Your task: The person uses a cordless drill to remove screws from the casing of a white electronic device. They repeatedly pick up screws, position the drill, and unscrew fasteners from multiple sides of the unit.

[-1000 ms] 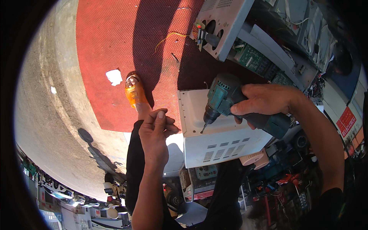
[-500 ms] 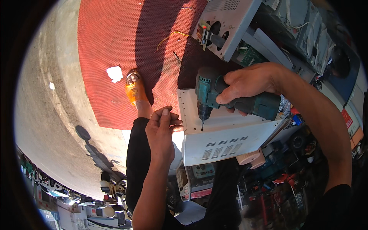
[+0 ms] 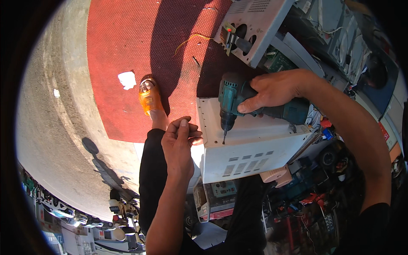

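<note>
My right hand (image 3: 272, 91) is wrapped round the grip of a teal and black cordless drill (image 3: 228, 100). Its thin bit points down and meets the upper face of a white metal case (image 3: 248, 159), close to the near edge; a screw under the tip is too small to make out. Vent slots mark the case's near side. Just left of the case's left edge is my left hand (image 3: 178, 142), with thumb and fingers drawn together. Whatever they pinch, if anything, cannot be made out.
A red textured mat (image 3: 123, 46) lies ahead, with my foot in an orange sandal (image 3: 149, 100) on it. At far right stands an opened metal housing (image 3: 255, 25) beside stacked parts. Loose tools and wires (image 3: 314, 204) crowd the lower right.
The drill has tilted slightly, its body shifting a little to the right while the bit's tip stays at almost the same spot. My left hand has hardly moved.
</note>
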`<state>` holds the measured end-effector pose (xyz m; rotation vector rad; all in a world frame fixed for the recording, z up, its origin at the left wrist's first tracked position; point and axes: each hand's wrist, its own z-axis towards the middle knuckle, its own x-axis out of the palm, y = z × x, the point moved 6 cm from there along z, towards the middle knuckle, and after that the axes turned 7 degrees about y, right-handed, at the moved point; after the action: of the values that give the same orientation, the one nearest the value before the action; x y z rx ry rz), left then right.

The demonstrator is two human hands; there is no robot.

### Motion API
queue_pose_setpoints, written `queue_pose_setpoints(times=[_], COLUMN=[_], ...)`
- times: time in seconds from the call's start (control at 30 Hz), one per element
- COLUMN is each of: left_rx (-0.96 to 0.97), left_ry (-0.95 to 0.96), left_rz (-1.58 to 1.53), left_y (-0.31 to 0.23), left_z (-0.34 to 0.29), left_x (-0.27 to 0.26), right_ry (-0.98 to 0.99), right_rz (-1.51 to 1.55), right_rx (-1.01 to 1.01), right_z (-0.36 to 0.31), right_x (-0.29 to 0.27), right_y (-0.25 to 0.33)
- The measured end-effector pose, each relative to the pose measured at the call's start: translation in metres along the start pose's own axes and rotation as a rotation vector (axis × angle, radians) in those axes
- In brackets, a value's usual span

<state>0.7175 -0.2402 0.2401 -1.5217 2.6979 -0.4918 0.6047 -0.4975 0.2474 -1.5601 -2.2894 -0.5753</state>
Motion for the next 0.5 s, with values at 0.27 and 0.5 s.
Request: queue_pose_setpoints(times=[0.27, 0.5], left_rx=[-0.001, 0.025], left_ry=[0.013, 0.024], left_rz=[-0.007, -0.012], left_y=[0.0036, -0.0027], left_z=[0.0007, -0.0010], left_x=[-0.0006, 0.0010], right_ry=[-0.085, 0.003], right_rz=[-0.026, 0.125], right_rx=[0.024, -0.089], right_z=[-0.0047, -0.0001], right_x=[0.0042, 0.0049], right_y=[0.0033, -0.0037])
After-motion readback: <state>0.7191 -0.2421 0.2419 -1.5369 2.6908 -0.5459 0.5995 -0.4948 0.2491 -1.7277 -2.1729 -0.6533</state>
